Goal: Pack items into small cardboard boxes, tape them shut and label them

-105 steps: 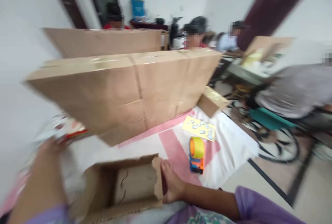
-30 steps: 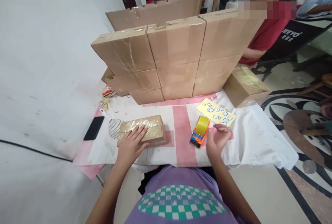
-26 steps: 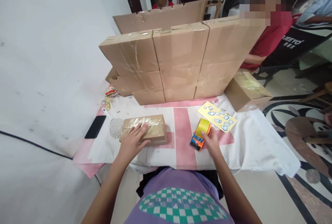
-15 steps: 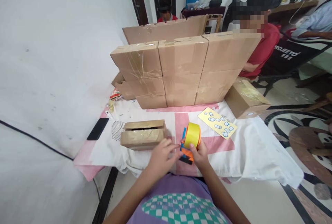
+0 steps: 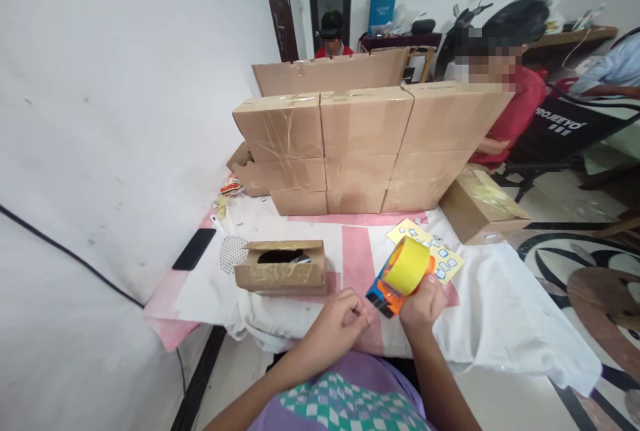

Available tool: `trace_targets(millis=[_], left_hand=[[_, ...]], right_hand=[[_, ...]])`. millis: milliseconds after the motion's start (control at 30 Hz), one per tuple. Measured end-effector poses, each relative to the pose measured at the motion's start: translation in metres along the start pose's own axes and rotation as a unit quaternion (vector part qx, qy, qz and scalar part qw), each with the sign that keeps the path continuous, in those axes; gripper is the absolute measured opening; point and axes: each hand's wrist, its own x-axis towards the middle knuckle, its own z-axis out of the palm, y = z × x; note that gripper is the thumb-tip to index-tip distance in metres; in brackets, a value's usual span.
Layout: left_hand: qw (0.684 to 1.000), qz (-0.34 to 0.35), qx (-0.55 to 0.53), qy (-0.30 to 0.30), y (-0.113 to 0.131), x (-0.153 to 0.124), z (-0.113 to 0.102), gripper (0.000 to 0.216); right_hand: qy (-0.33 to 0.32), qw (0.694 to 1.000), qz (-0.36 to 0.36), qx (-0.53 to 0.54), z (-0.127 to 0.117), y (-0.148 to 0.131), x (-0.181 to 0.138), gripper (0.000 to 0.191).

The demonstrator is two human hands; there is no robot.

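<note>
My right hand point(image 5: 424, 303) grips a tape dispenser point(image 5: 387, 294) with an orange and blue body and a roll of yellow tape point(image 5: 409, 266) on it. The dispenser is tilted, its dark end pointing down and left. Close to that end, my left hand point(image 5: 345, 321) is closed, fingertips pressed together; whatever may be between them is too fine to make out. A small cardboard box point(image 5: 280, 278) lies left of the hands, its top flaps parted, with something partly showing inside. Behind the dispenser is a yellow sheet of stickers point(image 5: 445, 259), partly covered.
Stacked taped cardboard boxes point(image 5: 363, 171) form a wall at the back of the table. Another box point(image 5: 483, 208) stands at the right. A black phone point(image 5: 195, 249) lies at the left edge beside the wall. People sit beyond the boxes and at the right.
My right hand has moved right and turned the tape dispenser. My left hand has come away from it, fingers curling closed. The small box's top gap looks wider.
</note>
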Motion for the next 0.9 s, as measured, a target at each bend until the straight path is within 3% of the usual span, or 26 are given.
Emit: trace_targets(millis=[167, 367, 600, 800, 900], left_hand=[[0.994, -0.085, -0.051, -0.051, -0.009, -0.002, 0.006, 0.015], [0.992, -0.102, -0.057, -0.049, -0.007, -0.006, 0.01, 0.02], [0.992, -0.113, -0.037, -0.047, -0.022, -0.004, 0.016, 0.02], [0.992, -0.11, -0.031, -0.057, -0.033, -0.005, 0.017, 0.023], [0.988, -0.126, -0.054, -0.073, -0.034, -0.005, 0.019, 0.026]], right_hand=[[0.028, 0.991, 0.114, 0.061, 0.004, -0.025, -0.002, 0.045], [0.08, 0.966, 0.241, 0.054, 0.006, -0.057, -0.002, 0.048], [0.07, 0.956, 0.273, 0.081, -0.007, -0.047, -0.011, 0.044], [0.071, 0.968, 0.226, 0.078, -0.015, -0.039, -0.014, 0.048], [0.083, 0.959, 0.261, 0.067, -0.015, -0.039, -0.012, 0.044]])
